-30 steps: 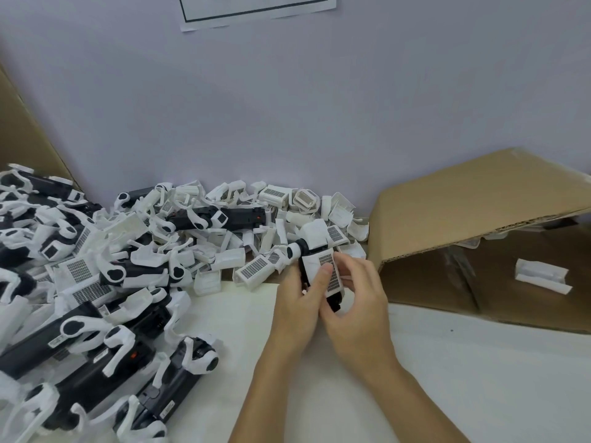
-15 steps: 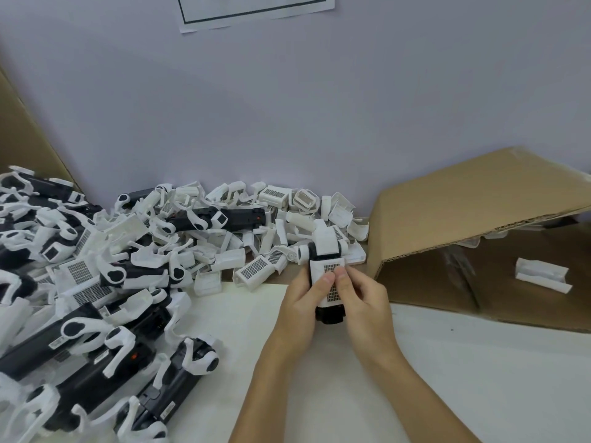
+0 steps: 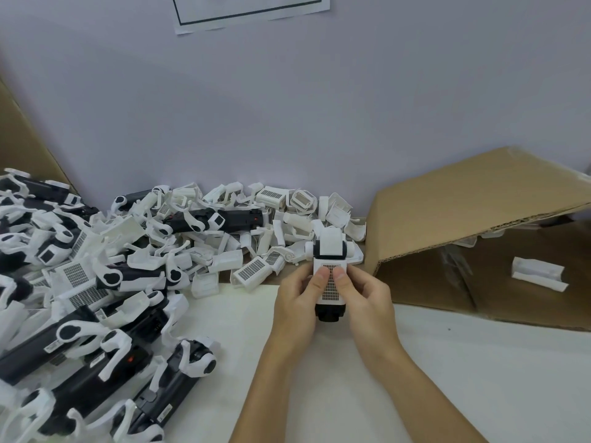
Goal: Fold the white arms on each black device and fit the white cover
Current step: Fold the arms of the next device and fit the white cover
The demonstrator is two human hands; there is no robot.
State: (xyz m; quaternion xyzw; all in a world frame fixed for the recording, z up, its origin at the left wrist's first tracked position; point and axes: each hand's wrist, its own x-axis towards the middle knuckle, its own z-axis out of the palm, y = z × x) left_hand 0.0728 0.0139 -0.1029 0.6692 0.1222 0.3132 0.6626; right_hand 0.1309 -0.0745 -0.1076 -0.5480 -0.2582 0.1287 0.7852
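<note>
A black device [image 3: 327, 313] stands upright between my two hands above the white table. A white cover [image 3: 330, 286] with a dotted grille sits over its front. Folded white arms [image 3: 331, 245] show at its top end. My left hand [image 3: 299, 303] grips the device's left side, with its thumb pressing on the grille. On the other side my right hand [image 3: 367, 302] grips it, and that thumb presses the cover too. Only the device's black lower end shows below the cover.
A heap of black devices with open white arms [image 3: 96, 356] fills the left of the table. Loose white covers [image 3: 252, 270] lie piled by the wall behind my hands. An open cardboard box [image 3: 479, 203] lies at the right with a white part [image 3: 537, 276] inside.
The device turned from tilted to upright between my hands. Both thumbs moved onto the cover's grille, and the cover now sits square on the device's front.
</note>
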